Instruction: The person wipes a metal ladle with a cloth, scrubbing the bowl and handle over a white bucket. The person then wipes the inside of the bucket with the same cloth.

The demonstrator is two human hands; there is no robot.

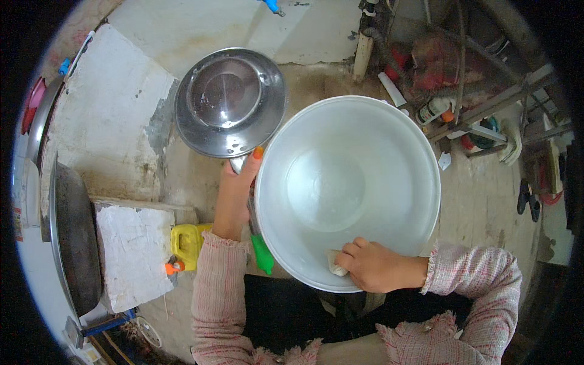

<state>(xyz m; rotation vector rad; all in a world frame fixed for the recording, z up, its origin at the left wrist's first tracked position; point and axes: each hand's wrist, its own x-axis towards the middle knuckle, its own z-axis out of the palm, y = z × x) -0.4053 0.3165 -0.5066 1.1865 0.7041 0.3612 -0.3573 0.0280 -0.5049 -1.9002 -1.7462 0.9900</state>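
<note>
A large pale metal basin [346, 191] lies before me, its open mouth facing the camera. Inside it, near the lower rim, my right hand [372, 267] presses a beige cloth or sponge [337, 263] to the wall. At the basin's left side, my left hand [237, 196] grips a silvery metal handle [237, 163] close to the rim, the thumb pointing up. Above that hand is a round stainless steel pan or lid [230, 102], holes near its lower edge. Whether it joins the handle, I cannot tell.
A yellow plastic jug [186, 244] and a green-ended object [261, 255] are on the left. A big dark wok [77, 239] stands beyond a white block [134, 255]. To the right are a metal rack [497, 105], a bottle [431, 111] and a white tube [391, 89].
</note>
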